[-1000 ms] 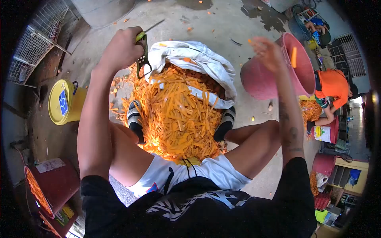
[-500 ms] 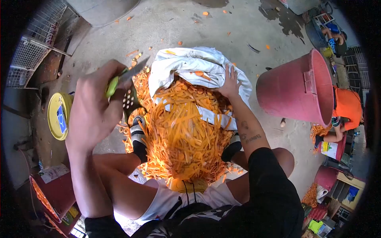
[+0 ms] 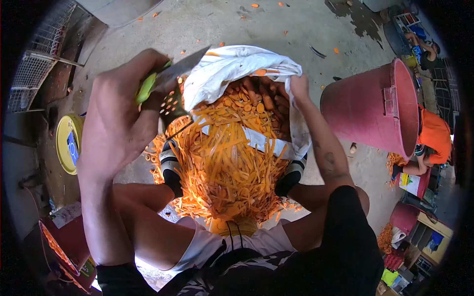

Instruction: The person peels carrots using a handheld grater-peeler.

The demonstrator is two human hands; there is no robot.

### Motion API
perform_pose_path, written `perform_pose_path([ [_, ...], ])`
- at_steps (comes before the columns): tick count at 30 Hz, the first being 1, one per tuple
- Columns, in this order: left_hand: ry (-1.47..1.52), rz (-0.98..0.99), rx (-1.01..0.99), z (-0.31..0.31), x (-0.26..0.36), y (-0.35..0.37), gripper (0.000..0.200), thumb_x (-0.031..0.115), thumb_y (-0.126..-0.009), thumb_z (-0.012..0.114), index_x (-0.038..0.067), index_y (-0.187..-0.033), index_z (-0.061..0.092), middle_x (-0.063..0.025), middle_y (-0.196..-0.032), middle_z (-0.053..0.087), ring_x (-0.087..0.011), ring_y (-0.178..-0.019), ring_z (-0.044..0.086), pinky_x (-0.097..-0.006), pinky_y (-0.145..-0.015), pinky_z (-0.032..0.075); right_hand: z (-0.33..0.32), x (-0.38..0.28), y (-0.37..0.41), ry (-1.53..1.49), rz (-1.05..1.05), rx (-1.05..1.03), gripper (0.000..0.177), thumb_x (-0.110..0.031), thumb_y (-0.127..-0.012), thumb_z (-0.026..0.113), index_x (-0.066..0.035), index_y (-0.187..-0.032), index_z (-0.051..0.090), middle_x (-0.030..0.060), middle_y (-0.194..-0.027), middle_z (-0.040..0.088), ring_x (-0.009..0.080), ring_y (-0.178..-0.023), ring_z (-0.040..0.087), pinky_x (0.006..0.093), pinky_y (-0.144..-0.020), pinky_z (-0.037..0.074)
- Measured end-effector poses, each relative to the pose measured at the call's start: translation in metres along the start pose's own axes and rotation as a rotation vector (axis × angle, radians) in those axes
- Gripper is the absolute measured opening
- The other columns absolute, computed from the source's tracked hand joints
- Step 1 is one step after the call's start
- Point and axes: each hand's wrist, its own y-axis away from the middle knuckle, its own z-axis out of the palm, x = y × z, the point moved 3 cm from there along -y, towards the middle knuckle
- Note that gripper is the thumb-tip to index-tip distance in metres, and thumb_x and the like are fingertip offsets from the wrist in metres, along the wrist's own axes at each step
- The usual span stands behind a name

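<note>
My left hand point(image 3: 123, 111) is closed round a green handle point(image 3: 146, 89), and a broad metal blade point(image 3: 182, 69) points up and to the right from it. My right hand point(image 3: 299, 91) grips the right rim of a white sack point(image 3: 237, 61). Whole carrots point(image 3: 266, 98) and round slices show inside the sack's mouth. A heap of orange carrot peelings point(image 3: 227, 172) spills from the sack towards me, between my feet. Below the blade, a dark tool with holes point(image 3: 173, 106) is partly hidden behind my left hand.
A large pink tub point(image 3: 365, 111) lies tipped at the right. A yellow bucket point(image 3: 63, 143) stands at the left, with a red container point(image 3: 64, 241) below it. Beyond the tub is a person in orange point(image 3: 434, 135); another person point(image 3: 425, 52) is farther back. Carrot bits dot the floor.
My right hand has gone from lying spread on the sack to gripping its rim. The sack's mouth is wider, showing whole carrots. My left hand with the blade has shifted slightly up and right.
</note>
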Motion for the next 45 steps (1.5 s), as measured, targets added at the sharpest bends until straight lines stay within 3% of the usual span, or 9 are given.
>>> perform_pose_path([
  [5,0.010,-0.012,0.110,-0.011,-0.002,0.020,0.015,0.008,-0.096,0.065,-0.004,-0.106,0.063,-0.0149,-0.080,0.064,-0.0162,-0.075,0.058,-0.0342,-0.072,0.049,-0.057,-0.121,0.052,-0.380,0.245,-0.369,0.032,-0.019,-0.090,0.058,0.008,-0.100,0.072,0.0197,-0.081,0.073,0.0248,-0.072,0.068,0.0431,-0.065,0.051],
  [6,0.009,-0.005,0.122,-0.013,-0.003,0.023,0.015,0.008,-0.096,0.065,-0.004,-0.106,0.063,-0.0149,-0.080,0.064,-0.0162,-0.075,0.058,-0.0342,-0.072,0.049,-0.049,-0.123,0.053,-0.042,-0.198,-0.364,0.030,-0.019,-0.089,0.062,0.008,-0.098,0.072,0.0203,-0.078,0.072,0.0221,-0.068,0.065,0.0439,-0.063,0.051],
  [15,-0.016,-0.050,0.208,-0.033,-0.018,0.046,0.019,0.010,-0.097,0.067,-0.003,-0.110,0.065,-0.0153,-0.086,0.069,-0.0155,-0.078,0.060,-0.0341,-0.076,0.050,-0.163,-0.258,0.200,0.218,-0.352,-1.183,0.062,-0.037,-0.092,0.076,0.012,-0.126,0.062,0.0237,-0.115,0.072,0.0270,-0.106,0.070,0.0357,-0.091,0.055],
  [20,-0.027,-0.013,0.127,-0.031,-0.018,0.043,0.016,0.008,-0.096,0.065,-0.003,-0.107,0.064,-0.0182,-0.085,0.067,-0.0203,-0.076,0.060,-0.0350,-0.075,0.050,-0.079,-0.174,0.080,0.069,-0.042,-0.705,0.054,-0.023,-0.090,0.078,0.006,-0.132,0.062,0.0214,-0.118,0.071,0.0255,-0.108,0.070,0.0389,-0.093,0.057],
  [25,-0.021,-0.005,0.088,-0.032,-0.029,0.042,0.017,0.010,-0.096,0.065,-0.003,-0.108,0.064,-0.0150,-0.086,0.067,-0.0167,-0.079,0.061,-0.0335,-0.077,0.049,-0.036,-0.152,0.000,-0.251,0.251,-0.843,0.051,-0.018,-0.088,0.078,0.004,-0.132,0.061,0.0175,-0.123,0.069,0.0269,-0.103,0.071,0.0384,-0.092,0.057],
  [29,-0.037,-0.042,0.063,-0.026,-0.034,0.031,0.018,0.012,-0.097,0.064,-0.003,-0.107,0.064,-0.0130,-0.084,0.064,-0.0153,-0.080,0.060,-0.0329,-0.077,0.049,-0.022,-0.159,-0.008,-0.098,-0.134,-0.524,0.060,-0.026,-0.085,0.082,0.002,-0.133,0.060,0.0156,-0.120,0.069,0.0314,-0.108,0.069,0.0438,-0.095,0.057],
  [32,-0.083,-0.018,0.023,-0.023,-0.030,0.025,0.018,0.013,-0.098,0.064,-0.003,-0.107,0.064,-0.0136,-0.084,0.064,-0.0150,-0.081,0.060,-0.0338,-0.077,0.049,-0.049,-0.208,0.080,0.404,-1.070,0.151,0.058,-0.031,-0.084,0.079,-0.006,-0.134,0.062,0.0194,-0.133,0.060,0.0375,-0.110,0.065,0.0465,-0.094,0.055],
  [39,-0.061,0.093,0.104,-0.030,-0.011,0.032,0.020,0.015,-0.098,0.064,-0.002,-0.108,0.066,-0.0188,-0.086,0.067,-0.0254,-0.077,0.065,-0.0385,-0.076,0.050,-0.021,-0.026,0.195,0.889,-0.265,-1.034,0.050,-0.049,-0.090,0.064,0.000,-0.099,0.075,0.0257,-0.087,0.073,0.0420,-0.090,0.072,0.0491,-0.088,0.057],
  [45,-0.036,0.143,0.160,-0.029,0.009,0.054,0.020,0.015,-0.097,0.066,-0.002,-0.107,0.064,-0.0217,-0.083,0.066,-0.0320,-0.074,0.063,-0.0416,-0.073,0.049,-0.020,0.045,0.247,0.624,-0.139,-0.539,0.052,-0.041,-0.078,0.082,0.001,-0.106,0.069,0.0202,-0.088,0.074,0.0325,-0.090,0.073,0.0436,-0.084,0.056],
])
